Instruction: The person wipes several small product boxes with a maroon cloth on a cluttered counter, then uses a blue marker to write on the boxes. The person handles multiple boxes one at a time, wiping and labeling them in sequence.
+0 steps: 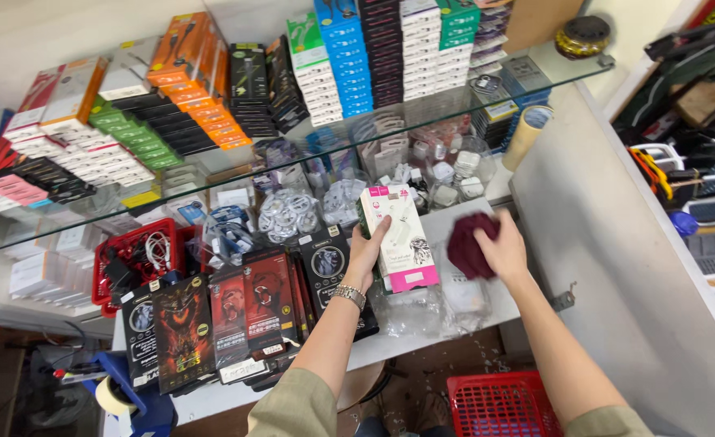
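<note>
Left hand (367, 255) grips a white-and-pink box (398, 239) upright at centre. At three o'clock, right hand (505, 249) clutches a maroon cloth (468, 244). Steady box firmly; wipe with light strokes over the tabletop (455, 222).

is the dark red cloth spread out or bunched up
Bunched up: the cloth sits as a crumpled wad gripped in the right hand, beside the white box the left hand holds.
</note>
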